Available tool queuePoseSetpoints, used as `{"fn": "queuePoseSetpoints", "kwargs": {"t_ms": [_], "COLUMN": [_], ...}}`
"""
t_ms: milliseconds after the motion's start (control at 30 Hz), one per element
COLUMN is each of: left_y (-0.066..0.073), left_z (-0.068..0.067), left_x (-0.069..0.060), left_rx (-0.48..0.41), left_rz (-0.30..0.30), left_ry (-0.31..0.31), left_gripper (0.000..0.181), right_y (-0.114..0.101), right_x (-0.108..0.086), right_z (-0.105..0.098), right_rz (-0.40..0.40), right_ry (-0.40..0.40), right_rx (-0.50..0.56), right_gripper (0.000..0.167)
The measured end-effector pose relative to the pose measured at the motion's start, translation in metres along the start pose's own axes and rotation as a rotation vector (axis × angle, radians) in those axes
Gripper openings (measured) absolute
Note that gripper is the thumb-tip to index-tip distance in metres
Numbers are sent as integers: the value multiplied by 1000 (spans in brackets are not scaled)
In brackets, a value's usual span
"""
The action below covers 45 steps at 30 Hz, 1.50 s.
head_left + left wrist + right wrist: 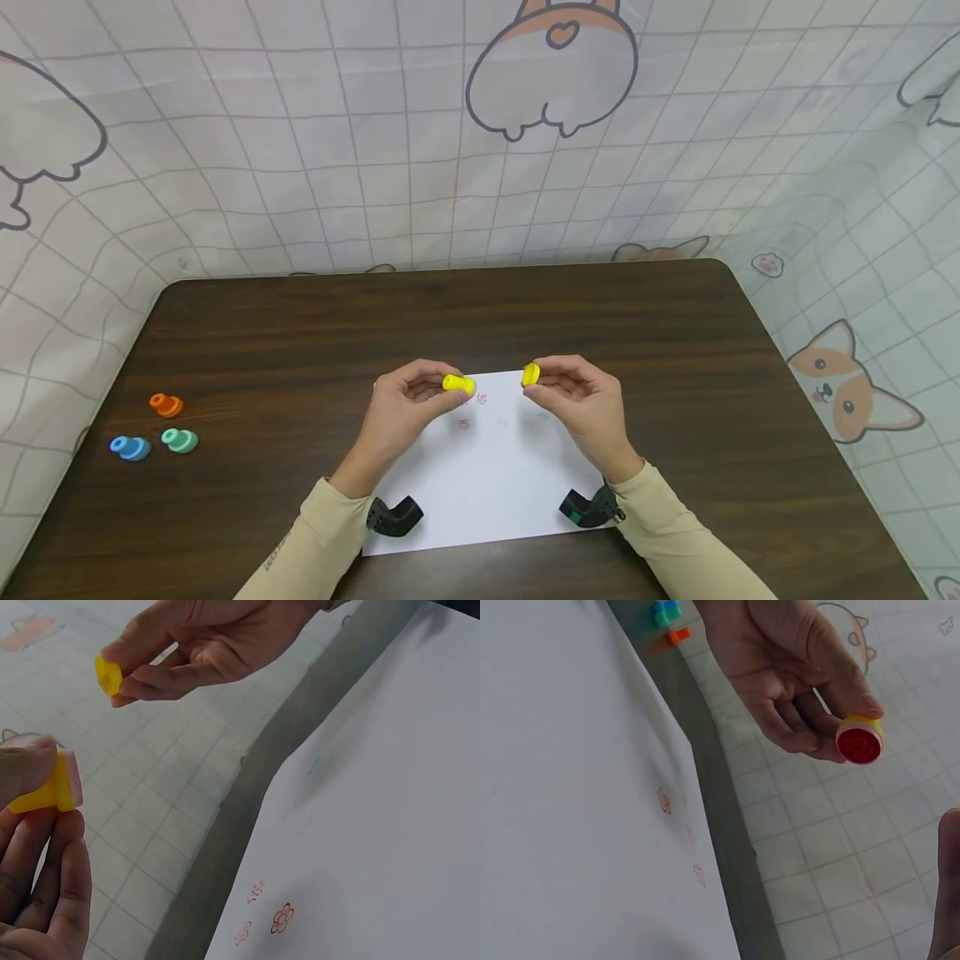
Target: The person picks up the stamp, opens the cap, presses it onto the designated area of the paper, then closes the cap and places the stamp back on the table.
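My left hand (401, 412) pinches a yellow stamp (457, 384) by its body, thumb on one side and fingers on the other. In the right wrist view the red face (859, 746) of this stamp is bare. A small yellow cap (531, 374) sits between the thumb and fingertips of my right hand (587, 410), apart from the stamp. Both hands hover over the far part of a white sheet of paper (487, 483). Several flower prints (283, 918) in red mark the sheet, along with a faint bluish mark (314, 766).
Three more stamps stand on the left of the dark wooden table (420, 317): orange (166, 405), blue (131, 448) and green (179, 440). Behind and beside the table hangs a white gridded curtain (360, 150) with cartoon animals.
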State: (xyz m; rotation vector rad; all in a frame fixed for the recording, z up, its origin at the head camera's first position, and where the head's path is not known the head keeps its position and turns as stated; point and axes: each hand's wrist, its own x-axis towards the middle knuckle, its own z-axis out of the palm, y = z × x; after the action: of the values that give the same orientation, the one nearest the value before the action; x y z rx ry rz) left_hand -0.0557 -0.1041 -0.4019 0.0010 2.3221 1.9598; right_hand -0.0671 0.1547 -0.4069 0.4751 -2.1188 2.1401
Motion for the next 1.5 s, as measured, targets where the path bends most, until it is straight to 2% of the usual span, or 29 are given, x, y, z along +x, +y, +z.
{"fn": "queuePoseSetpoints", "kwargs": {"t_ms": [367,733,1000,1267,1500], "left_y": [-2,-2,-3,-5,-7], "left_z": [5,9,15,19,23], "left_x": [-3,-6,-9,-10,-11], "left_rx": [-130,-157,-254,-268,-301], "left_rz": [-12,-37,-37,-51,-68], "left_ry": [4,15,2,16,-4], "left_gripper": [33,34,33,32,31], "right_y": [2,6,7,6,5], "right_x": [-5,-8,-11,-12,-13], "right_z": [7,12,16,17,19], "right_rz": [34,52,48,47,48], "right_ry": [-73,-111,-132,-148,-165], "right_rx": [-27,-19,-27,-27,-7], "right_gripper": [36,35,34,35,36]}}
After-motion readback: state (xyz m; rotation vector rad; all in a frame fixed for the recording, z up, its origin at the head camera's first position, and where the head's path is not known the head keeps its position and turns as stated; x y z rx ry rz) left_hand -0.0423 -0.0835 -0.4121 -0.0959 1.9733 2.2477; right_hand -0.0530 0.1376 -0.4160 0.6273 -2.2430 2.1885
